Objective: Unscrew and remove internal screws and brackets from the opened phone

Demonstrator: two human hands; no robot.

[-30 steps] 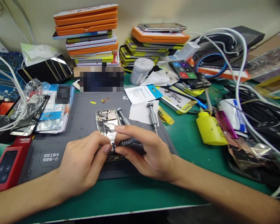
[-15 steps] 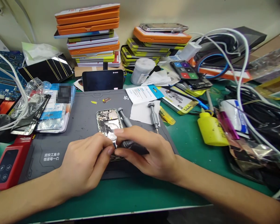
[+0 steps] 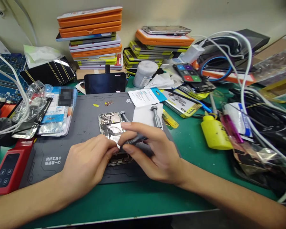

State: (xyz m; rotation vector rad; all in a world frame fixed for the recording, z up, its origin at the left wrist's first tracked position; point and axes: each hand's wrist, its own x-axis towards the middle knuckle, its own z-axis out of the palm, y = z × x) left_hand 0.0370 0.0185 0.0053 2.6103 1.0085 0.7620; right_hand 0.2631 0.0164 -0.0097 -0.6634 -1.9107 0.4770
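An opened phone (image 3: 109, 119), its inner boards and silvery battery area exposed, lies on the dark grey mat (image 3: 83, 117). My left hand (image 3: 90, 159) is at its lower left edge, thumb and forefinger pinched together. What sits between those fingertips is too small to make out. My right hand (image 3: 154, 152) is curled round a dark grey screwdriver (image 3: 134, 139) with a ribbed handle, tilted over the phone's lower half. Its tip points toward my left fingertips and is hidden. Beyond my right hand lie a grey screwdriver (image 3: 124, 116) and another one (image 3: 156, 117) on white paper.
A dark-screened phone (image 3: 105, 83) stands at the mat's back edge. Stacked orange cases (image 3: 90, 24) rise behind it. A yellow bottle (image 3: 214, 132) and white cables (image 3: 249, 66) are at right, a red device (image 3: 8, 171) at left.
My right hand and its screwdriver have shifted slightly up and right, away from my left fingertips. More of the phone's lower end shows now. My left hand stays pinched beside the phone.
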